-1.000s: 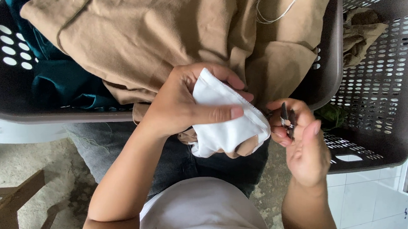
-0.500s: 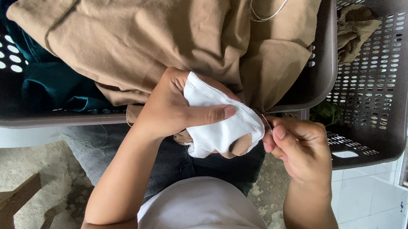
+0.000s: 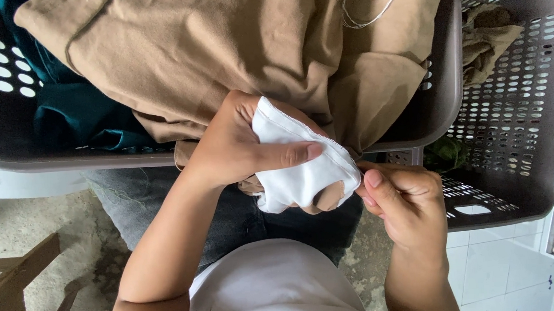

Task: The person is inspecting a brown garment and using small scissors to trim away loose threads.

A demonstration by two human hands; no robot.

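Note:
My left hand [image 3: 237, 145] grips a small white cloth [image 3: 298, 177] with a stitched edge, the thumb pressed flat across it. A bit of tan fabric shows from under the cloth. My right hand [image 3: 403, 198] has its fingers closed and pinches the cloth's right edge. Both hands are held over my lap, just in front of a dark plastic basket [image 3: 63, 162]. A large tan garment [image 3: 250, 47] is heaped in the basket and hangs over its rim behind the hands.
A teal cloth [image 3: 73, 118] lies under the tan garment, and loose white thread [image 3: 370, 6] rests on top. A second perforated basket [image 3: 515, 126] stands at the right with a crumpled tan piece [image 3: 486, 40]. A wooden frame [image 3: 13, 284] is at lower left.
My right hand has moved up and left to the cloth's edge and closed there. The small dark tool it held a second ago no longer shows. My left hand keeps its grip.

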